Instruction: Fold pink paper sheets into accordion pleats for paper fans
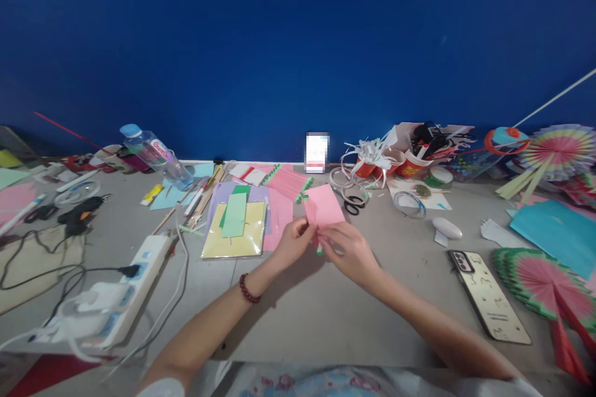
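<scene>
A square of pink paper (325,205) with small green bits along its left edge stands up between my hands over the middle of the table. My left hand (298,240) pinches its lower edge, the fingers curled. From the other side, my right hand (347,248) grips the same lower edge with thumb and fingertips. A green end pokes out below the fingers. Just behind lies a pleated pink paper strip (288,182) with green scalloped edges. Black-handled scissors (354,205) rest to the right of the paper.
Left of my hands lies a yellow paper pack (235,242) with green slips (235,214) on top. A power strip (139,288) and a bottle (158,155) are farther left. On the right are a phone (491,298), paper cups (412,164) and a pleated fan (549,282).
</scene>
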A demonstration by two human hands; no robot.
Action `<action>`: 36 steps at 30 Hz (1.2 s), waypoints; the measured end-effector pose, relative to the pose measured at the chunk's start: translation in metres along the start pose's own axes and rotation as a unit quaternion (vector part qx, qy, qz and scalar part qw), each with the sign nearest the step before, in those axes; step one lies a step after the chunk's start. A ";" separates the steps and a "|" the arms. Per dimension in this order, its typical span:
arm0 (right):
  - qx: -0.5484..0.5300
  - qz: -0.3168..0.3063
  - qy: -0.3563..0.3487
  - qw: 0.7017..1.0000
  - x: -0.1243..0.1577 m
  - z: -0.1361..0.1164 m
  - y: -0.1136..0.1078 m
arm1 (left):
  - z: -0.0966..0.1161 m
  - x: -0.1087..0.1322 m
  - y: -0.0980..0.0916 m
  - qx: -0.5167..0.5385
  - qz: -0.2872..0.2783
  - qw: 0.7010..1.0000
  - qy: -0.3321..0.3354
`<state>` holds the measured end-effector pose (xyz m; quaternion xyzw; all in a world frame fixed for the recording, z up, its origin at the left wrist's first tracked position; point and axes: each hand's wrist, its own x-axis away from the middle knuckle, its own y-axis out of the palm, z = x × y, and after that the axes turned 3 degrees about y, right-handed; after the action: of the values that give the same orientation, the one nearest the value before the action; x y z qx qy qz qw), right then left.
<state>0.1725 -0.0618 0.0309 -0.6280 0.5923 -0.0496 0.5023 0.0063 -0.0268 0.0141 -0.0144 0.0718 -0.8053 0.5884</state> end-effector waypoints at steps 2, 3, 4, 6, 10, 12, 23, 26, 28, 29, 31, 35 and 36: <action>0.029 0.052 -0.013 0.998 -0.009 0.004 -0.011 | 0.009 0.000 -0.007 -0.027 -0.040 0.999 0.016; 0.053 0.072 -0.019 0.996 -0.015 0.006 -0.019 | 0.016 0.000 -0.011 -0.052 -0.064 0.996 0.028; 0.082 0.082 -0.027 0.993 -0.022 0.007 -0.027 | 0.023 0.000 -0.015 -0.079 -0.091 0.992 0.041; 0.132 0.040 -0.049 0.989 -0.035 0.008 -0.044 | 0.036 0.002 -0.021 -0.160 -0.127 0.977 0.065; 0.206 -0.089 -0.170 0.960 -0.054 0.005 -0.064 | 0.055 0.005 -0.025 -0.334 -0.120 0.926 0.131; 0.233 -0.100 -0.198 0.947 -0.056 0.005 -0.067 | 0.058 0.006 -0.024 -0.411 -0.106 0.888 0.180; 0.258 0.062 -0.212 0.941 -0.019 0.041 -0.047 | 0.035 -0.003 -0.023 -0.549 0.028 0.722 0.421; 0.255 0.051 -0.201 0.945 0.003 0.054 -0.030 | 0.012 -0.003 -0.027 -0.564 0.007 0.672 0.480; 0.256 0.015 -0.195 0.947 0.016 0.061 -0.021 | -0.005 0.000 -0.028 -0.569 -0.029 0.656 0.496; 0.258 -0.001 -0.197 0.946 0.022 0.064 -0.017 | -0.013 0.001 -0.027 -0.569 -0.035 0.652 0.500; 0.256 -0.028 -0.196 0.946 0.031 0.069 -0.010 | -0.027 0.005 -0.026 -0.576 -0.048 0.650 0.492; 0.221 -0.055 -0.180 0.957 0.042 0.077 -0.004 | -0.038 0.011 -0.025 -0.585 -0.076 0.679 0.438; 0.211 -0.060 -0.168 0.961 0.044 0.079 -0.003 | -0.039 0.012 -0.025 -0.583 -0.084 0.689 0.422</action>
<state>0.2397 -0.0523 -0.0294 -0.5414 0.4371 -0.0971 0.7117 -0.0252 -0.0272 -0.0216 -0.0187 0.7660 -0.5686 0.2992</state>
